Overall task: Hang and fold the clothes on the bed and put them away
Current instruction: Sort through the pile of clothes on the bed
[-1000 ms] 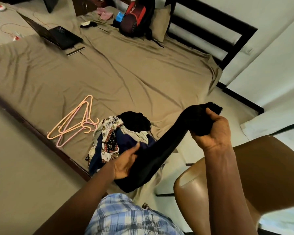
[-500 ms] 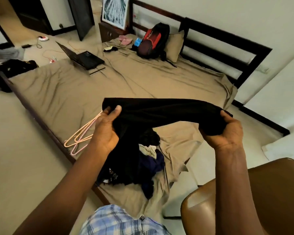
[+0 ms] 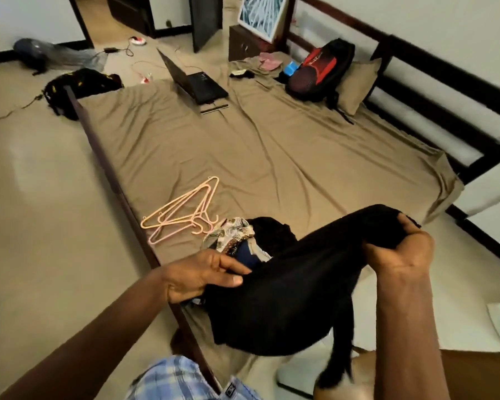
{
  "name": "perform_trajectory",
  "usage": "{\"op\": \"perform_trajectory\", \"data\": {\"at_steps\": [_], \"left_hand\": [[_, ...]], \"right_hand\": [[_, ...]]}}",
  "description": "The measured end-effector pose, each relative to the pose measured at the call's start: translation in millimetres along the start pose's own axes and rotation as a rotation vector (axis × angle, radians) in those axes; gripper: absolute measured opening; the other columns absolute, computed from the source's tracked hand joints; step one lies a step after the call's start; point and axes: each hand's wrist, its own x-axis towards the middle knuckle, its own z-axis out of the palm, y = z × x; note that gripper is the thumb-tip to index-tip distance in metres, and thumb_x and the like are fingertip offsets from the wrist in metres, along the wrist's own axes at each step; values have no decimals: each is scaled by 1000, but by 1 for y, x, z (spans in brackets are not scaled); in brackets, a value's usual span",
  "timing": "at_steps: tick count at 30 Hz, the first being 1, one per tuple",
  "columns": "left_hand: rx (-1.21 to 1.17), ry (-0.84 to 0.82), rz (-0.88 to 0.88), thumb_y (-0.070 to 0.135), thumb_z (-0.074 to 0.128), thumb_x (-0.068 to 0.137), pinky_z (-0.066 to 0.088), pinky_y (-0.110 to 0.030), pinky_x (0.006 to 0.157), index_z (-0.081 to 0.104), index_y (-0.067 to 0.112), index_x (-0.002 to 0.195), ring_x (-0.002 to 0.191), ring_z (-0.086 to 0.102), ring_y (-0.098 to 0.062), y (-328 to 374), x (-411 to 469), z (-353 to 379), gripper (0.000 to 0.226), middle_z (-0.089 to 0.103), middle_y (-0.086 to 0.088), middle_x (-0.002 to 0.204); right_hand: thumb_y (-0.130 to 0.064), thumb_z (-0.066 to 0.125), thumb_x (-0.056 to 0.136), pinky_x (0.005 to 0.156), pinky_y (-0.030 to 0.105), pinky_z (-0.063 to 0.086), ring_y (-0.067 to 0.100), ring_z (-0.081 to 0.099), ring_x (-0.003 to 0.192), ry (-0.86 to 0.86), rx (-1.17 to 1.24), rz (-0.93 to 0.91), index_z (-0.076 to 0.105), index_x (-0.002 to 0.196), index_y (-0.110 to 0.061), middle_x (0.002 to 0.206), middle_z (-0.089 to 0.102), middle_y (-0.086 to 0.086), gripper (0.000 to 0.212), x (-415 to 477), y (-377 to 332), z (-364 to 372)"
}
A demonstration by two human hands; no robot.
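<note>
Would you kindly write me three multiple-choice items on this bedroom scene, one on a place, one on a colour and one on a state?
1. Where do the hangers lie?
A. On the bed sheet, beside the clothes pile
B. On the floor
C. On the pillow

2. What colour is the garment that the left hand and right hand hold?
A. White
B. Black
C. Red

3. In what state is the laptop?
A. Shut flat
B. Wrapped in a cloth
C. Open, with its lid raised

Answers: 1 A, they lie on the sheet just left of the pile; 2 B, the cloth stretched between the hands is black; 3 C, its lid stands up from the base.
</note>
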Motion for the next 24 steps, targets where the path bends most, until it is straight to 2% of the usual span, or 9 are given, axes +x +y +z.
{"op": "perform_trajectory", "data": {"at_steps": [3,6,8,10,12,15,17,21,24], "left_hand": [[-81,247,41,8,78,79,34,-9,40,75,9,111,45,53,2,9,19,-43,32,70,7,70],[-164,475,85,5,71,93,29,-12,36,80,16,102,43,48,-2,33,46,-123,17,67,3,78],[-267,516,93,5,64,98,47,-14,43,76,17,111,59,70,-9,58,59,-176,21,70,0,92],[-324,561,122,3,53,103,59,-20,55,71,17,110,70,77,-14,92,66,-224,23,70,-5,106],[-354,633,198,4,45,105,61,-23,61,67,19,106,70,77,-13,134,64,-263,26,68,-8,117],[-423,717,379,12,46,105,63,-27,75,68,18,115,88,77,-16,197,47,-303,25,69,-6,127],[-453,758,523,16,52,103,62,-31,83,71,16,123,98,77,-20,231,32,-315,27,72,-5,124],[-431,816,761,20,60,101,59,-28,83,75,18,115,101,77,-20,264,1,-305,20,77,-3,117],[-427,840,814,22,62,100,57,-27,83,74,20,111,100,76,-19,244,-8,-282,16,75,-6,121]], "right_hand": [[-17,51,99,109,38,49,27,67,119,2,-41,15,70,131,-15,119,76,6,37,17,19,44],[-15,47,98,105,41,52,32,67,114,-14,-205,88,71,124,-13,121,75,9,36,40,45,107],[-13,44,99,86,38,62,32,74,97,-59,-325,143,72,108,-10,110,78,11,30,56,68,157],[-15,47,102,63,37,62,31,74,86,-92,-453,174,70,100,-9,99,79,11,24,68,92,207],[-22,52,102,56,37,59,31,71,91,-104,-555,166,70,108,-11,107,76,12,21,79,107,253],[-24,50,103,47,35,58,30,73,82,-207,-557,89,70,115,-12,91,77,13,27,89,111,316],[-25,51,102,57,36,61,30,76,86,-286,-477,30,72,119,-11,93,79,12,30,90,105,350],[-24,54,98,96,42,59,33,71,114,-448,-374,-82,68,129,-10,122,75,11,37,82,93,370],[-21,60,86,105,45,51,35,70,118,-551,-329,-103,68,122,-10,125,74,13,39,78,88,343]]}}
